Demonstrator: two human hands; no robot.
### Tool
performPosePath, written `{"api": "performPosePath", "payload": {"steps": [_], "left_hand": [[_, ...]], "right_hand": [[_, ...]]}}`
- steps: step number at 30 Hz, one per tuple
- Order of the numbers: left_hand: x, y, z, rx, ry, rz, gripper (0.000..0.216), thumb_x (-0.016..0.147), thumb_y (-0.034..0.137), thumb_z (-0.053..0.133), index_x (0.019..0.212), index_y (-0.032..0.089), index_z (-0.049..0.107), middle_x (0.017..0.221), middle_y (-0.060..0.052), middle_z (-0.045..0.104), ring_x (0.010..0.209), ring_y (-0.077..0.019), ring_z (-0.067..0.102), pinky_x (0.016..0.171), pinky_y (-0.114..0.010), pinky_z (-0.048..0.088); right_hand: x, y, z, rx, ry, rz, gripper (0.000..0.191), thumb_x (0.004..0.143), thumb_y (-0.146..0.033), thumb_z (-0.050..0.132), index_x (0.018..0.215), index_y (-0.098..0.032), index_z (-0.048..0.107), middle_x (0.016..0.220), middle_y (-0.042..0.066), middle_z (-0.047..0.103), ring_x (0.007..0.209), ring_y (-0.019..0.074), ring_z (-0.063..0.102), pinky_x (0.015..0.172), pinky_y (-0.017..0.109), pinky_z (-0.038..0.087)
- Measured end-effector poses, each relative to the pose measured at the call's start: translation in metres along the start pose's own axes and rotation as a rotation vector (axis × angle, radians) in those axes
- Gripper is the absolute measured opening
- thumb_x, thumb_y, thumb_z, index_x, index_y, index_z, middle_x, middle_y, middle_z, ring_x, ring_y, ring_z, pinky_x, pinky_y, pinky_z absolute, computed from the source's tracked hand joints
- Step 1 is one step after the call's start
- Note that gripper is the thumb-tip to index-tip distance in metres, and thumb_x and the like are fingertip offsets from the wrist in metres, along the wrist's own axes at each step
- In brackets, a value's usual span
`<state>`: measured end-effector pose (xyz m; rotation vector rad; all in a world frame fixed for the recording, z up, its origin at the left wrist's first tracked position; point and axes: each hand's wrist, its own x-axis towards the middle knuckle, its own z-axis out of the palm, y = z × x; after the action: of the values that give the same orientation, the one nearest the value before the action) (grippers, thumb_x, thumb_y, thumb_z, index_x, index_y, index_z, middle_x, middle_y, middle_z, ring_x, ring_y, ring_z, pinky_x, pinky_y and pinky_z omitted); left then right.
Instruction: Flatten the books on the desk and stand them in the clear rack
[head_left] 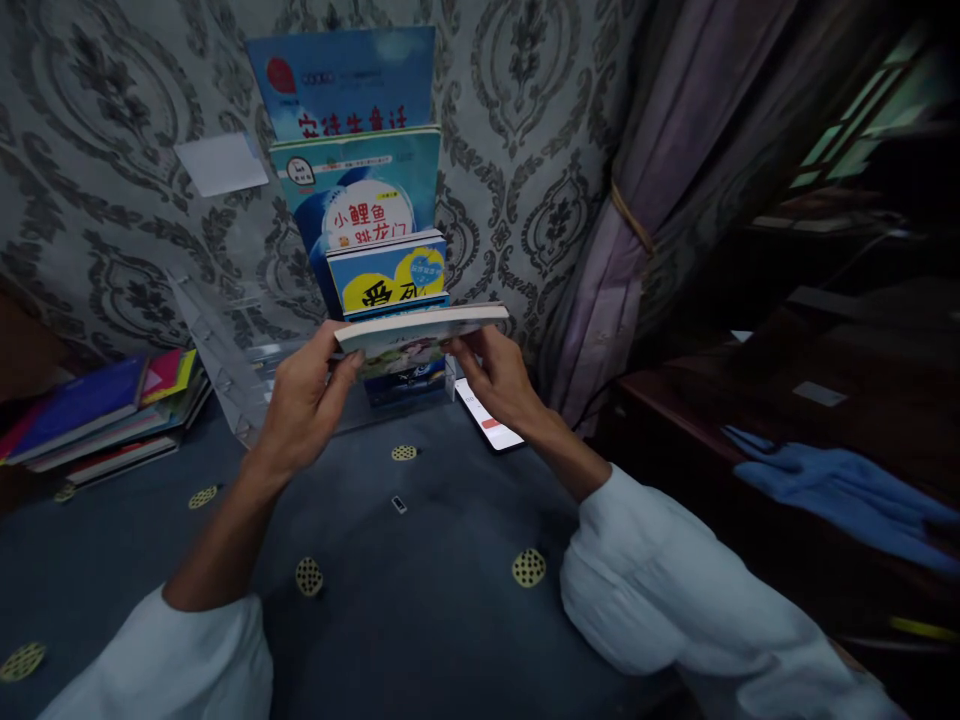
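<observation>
Between my two hands is a book (pixel 409 350), its pale page edge tilted up toward me. My left hand (pixel 311 390) grips its left end, thumb on the cover. At the right end, my right hand (pixel 495 370) pinches it, fingers partly behind it. Just beyond, a clear stand (pixel 225 350) holds several upright books in steps: a tall blue one (pixel 345 75) at the back, a teal one (pixel 360 185) before it, then a yellow and blue one (pixel 390 275). A dark blue cover (pixel 405 385) shows below the held book.
A lit phone (pixel 495 425) lies by the stand's right side. Stacked books and folders (pixel 112 410) are at the left on the dark tablecloth (pixel 420 600). Patterned wallpaper (pixel 525 120) and a tied purple curtain (pixel 630 210) stand behind. Blue cloth (pixel 840 490) lies at right.
</observation>
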<state>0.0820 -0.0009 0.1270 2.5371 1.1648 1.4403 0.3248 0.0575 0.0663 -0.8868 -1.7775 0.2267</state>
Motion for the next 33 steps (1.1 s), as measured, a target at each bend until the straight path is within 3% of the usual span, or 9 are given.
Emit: {"api": "performPosePath", "payload": {"steps": [7, 12, 15, 20, 24, 33], "left_hand": [[-0.002, -0.029, 0.017, -0.094, -0.053, -0.117, 0.022, 0.101, 0.036, 0.048, 0.113, 0.02, 0.058, 0.094, -0.004, 0.067, 0.086, -0.0195, 0.066, 0.073, -0.03, 0.052], [-0.006, -0.046, 0.029, 0.17, -0.047, -0.17, 0.017, 0.1, 0.034, 0.047, 0.09, 0.021, 0.054, 0.083, -0.004, 0.065, 0.077, -0.021, 0.066, 0.07, -0.03, 0.049], [-0.009, -0.049, 0.036, 0.365, -0.121, -0.237, 0.017, 0.102, 0.03, 0.043, 0.09, 0.021, 0.052, 0.081, -0.006, 0.067, 0.077, -0.0228, 0.068, 0.067, -0.029, 0.047], [-0.009, -0.041, 0.045, 0.595, -0.275, -0.41, 0.019, 0.105, 0.03, 0.039, 0.107, 0.017, 0.053, 0.085, -0.01, 0.073, 0.077, -0.0272, 0.072, 0.067, -0.031, 0.048], [-0.006, -0.036, 0.046, 0.641, -0.318, -0.457, 0.026, 0.107, 0.031, 0.035, 0.114, 0.014, 0.052, 0.087, -0.014, 0.074, 0.08, -0.0302, 0.074, 0.07, -0.035, 0.05], [-0.001, -0.044, 0.049, 0.605, -0.357, -0.462, 0.026, 0.107, 0.026, 0.032, 0.111, 0.015, 0.055, 0.09, -0.014, 0.075, 0.087, -0.0282, 0.075, 0.071, -0.031, 0.049]], "right_hand": [[0.006, 0.013, 0.005, -0.077, -0.107, 0.046, 0.009, 0.094, -0.025, 0.046, 0.102, -0.022, 0.05, 0.092, 0.007, 0.067, 0.082, 0.0244, 0.064, 0.073, 0.038, 0.049], [0.001, 0.025, 0.014, -0.189, -0.126, 0.067, 0.01, 0.093, -0.032, 0.046, 0.087, -0.025, 0.044, 0.088, 0.008, 0.063, 0.083, 0.0255, 0.062, 0.074, 0.038, 0.048], [-0.002, 0.028, 0.017, -0.211, -0.119, 0.104, 0.013, 0.093, -0.035, 0.046, 0.085, -0.025, 0.043, 0.085, 0.008, 0.064, 0.082, 0.026, 0.062, 0.074, 0.038, 0.049], [-0.003, 0.029, 0.017, -0.192, -0.056, 0.176, 0.016, 0.093, -0.037, 0.05, 0.098, -0.022, 0.049, 0.088, 0.009, 0.069, 0.077, 0.0252, 0.064, 0.074, 0.039, 0.05], [0.0, 0.033, 0.018, -0.184, -0.017, 0.222, 0.026, 0.091, -0.037, 0.052, 0.109, -0.018, 0.054, 0.089, 0.01, 0.071, 0.077, 0.0256, 0.066, 0.074, 0.039, 0.051], [0.008, 0.038, 0.025, -0.217, -0.021, 0.214, 0.023, 0.089, -0.026, 0.051, 0.096, -0.018, 0.071, 0.086, 0.009, 0.074, 0.08, 0.0243, 0.067, 0.076, 0.035, 0.051]]}}
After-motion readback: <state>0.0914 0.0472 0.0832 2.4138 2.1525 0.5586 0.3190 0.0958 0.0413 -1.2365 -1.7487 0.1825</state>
